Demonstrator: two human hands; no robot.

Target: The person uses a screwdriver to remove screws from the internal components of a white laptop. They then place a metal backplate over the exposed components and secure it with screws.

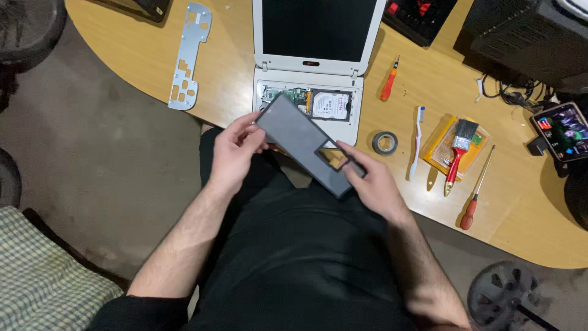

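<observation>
Both my hands hold a dark grey flat panel [294, 132] with a rectangular cut-out, tilted above my lap at the table's edge. My left hand [236, 150] grips its upper left end. My right hand [370, 181] grips its lower right end, fingers along the cut-out. Just behind the panel stands an open white laptop [315, 55] with a dark screen. Its base is uncovered, showing a hard drive [331, 105] and a green circuit board.
On the wooden table [141, 55] lie a metal bracket [188, 55], an orange screwdriver [389, 83], a roll of tape [384, 143], a toothbrush [418, 141], a red-handled paintbrush [458, 153] on a yellow packet, a red-handled screwdriver [476, 199], a phone [562, 130] and cables.
</observation>
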